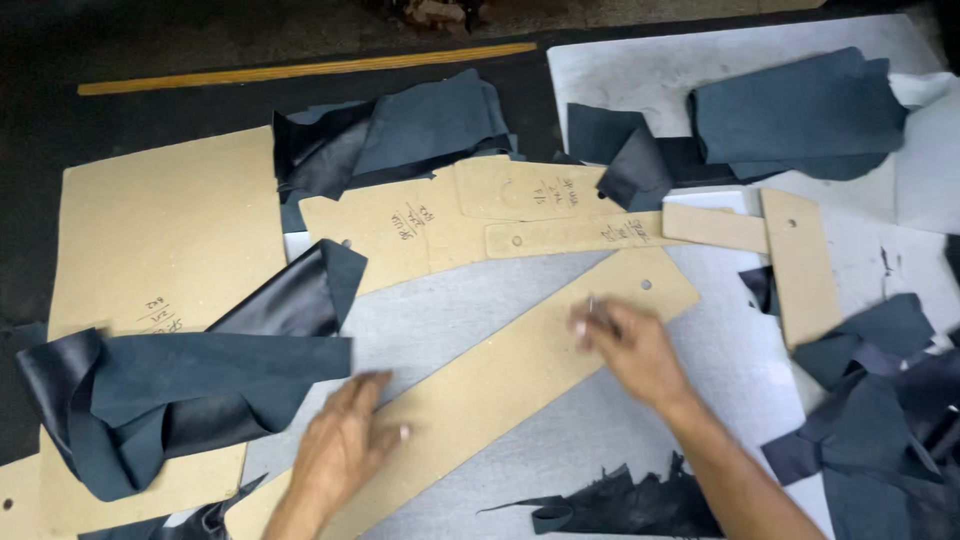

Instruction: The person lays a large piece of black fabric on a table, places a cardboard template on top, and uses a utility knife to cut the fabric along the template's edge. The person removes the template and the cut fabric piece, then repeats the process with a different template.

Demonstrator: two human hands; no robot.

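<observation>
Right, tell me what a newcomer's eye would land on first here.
First, the two hands in the middle: the left hand lies flat on a long tan cardboard strip that runs slantwise over the grey sheet, and the right hand pinches a small, blurred tool at the strip's upper end. Next, the dark leather pieces scattered all round, the largest draped over the big cardboard panel on the left.

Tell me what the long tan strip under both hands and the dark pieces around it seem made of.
Long tan template strip: looks like stiff matte cardboard or fibreboard, flat with a punched hole. Dark pieces: probably leather, limp and folding, one side glossy, the other matte.
</observation>
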